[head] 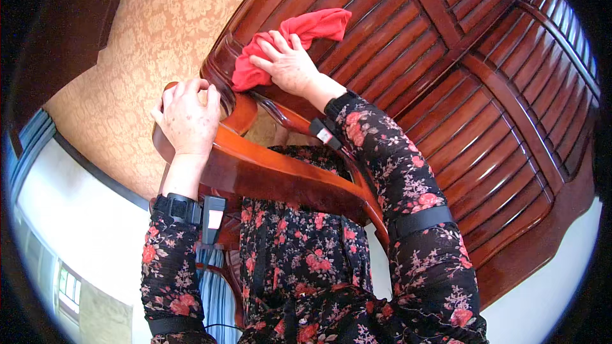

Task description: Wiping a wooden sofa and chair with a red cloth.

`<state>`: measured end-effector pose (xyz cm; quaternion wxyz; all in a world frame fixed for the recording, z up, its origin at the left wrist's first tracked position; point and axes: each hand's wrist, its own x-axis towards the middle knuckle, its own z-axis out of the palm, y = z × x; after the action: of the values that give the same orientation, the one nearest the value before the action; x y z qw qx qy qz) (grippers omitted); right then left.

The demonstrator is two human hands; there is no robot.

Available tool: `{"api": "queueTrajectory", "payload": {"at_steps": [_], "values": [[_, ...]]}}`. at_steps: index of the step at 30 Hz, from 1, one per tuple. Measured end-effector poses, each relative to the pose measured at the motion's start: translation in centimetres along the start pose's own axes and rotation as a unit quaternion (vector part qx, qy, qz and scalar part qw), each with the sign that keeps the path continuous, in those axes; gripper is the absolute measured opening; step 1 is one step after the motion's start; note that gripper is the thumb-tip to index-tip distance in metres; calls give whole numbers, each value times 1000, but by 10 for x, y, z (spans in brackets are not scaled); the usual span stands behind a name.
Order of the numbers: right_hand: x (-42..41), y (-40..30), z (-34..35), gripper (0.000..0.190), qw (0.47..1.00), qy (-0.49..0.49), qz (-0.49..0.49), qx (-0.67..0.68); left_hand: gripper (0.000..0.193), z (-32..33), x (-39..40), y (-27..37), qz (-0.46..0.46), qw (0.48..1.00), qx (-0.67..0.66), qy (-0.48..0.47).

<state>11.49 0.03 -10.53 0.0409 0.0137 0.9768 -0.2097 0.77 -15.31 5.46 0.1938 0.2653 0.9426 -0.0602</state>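
Bunched under my right hand (291, 69) is a red cloth (320, 24), pressed against the front corner of a slatted seat of a polished wooden bench (377, 43). One end of the cloth trails out beyond my fingertips along the slats. My left hand (189, 117) grips the rounded front end of the wooden armrest (287, 177), its fingers curled over the far side and partly hidden. The armrest passes between my body and the seat. A curved wooden support (241, 112) stands below it.
The tan floor (167, 28) with a floral pattern spreads to the left of the bench. The slatted backrest (540, 43) rises at the right. A dark brown piece of furniture (62, 19) stands at upper left. Blue curtains (31, 143) and a white wall (81, 200) edge the room.
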Motion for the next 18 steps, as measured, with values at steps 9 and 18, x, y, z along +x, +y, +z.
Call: {"api": "queueTrajectory", "payload": {"at_steps": [9,18], "values": [[51,111,-26,43,997,54,15,-51,18,8,-7,-34,15,999,-19,21],[77,133,-53,54,887,129,419,-145,18,-2,-9,-54,10,999,-32,23]]}}
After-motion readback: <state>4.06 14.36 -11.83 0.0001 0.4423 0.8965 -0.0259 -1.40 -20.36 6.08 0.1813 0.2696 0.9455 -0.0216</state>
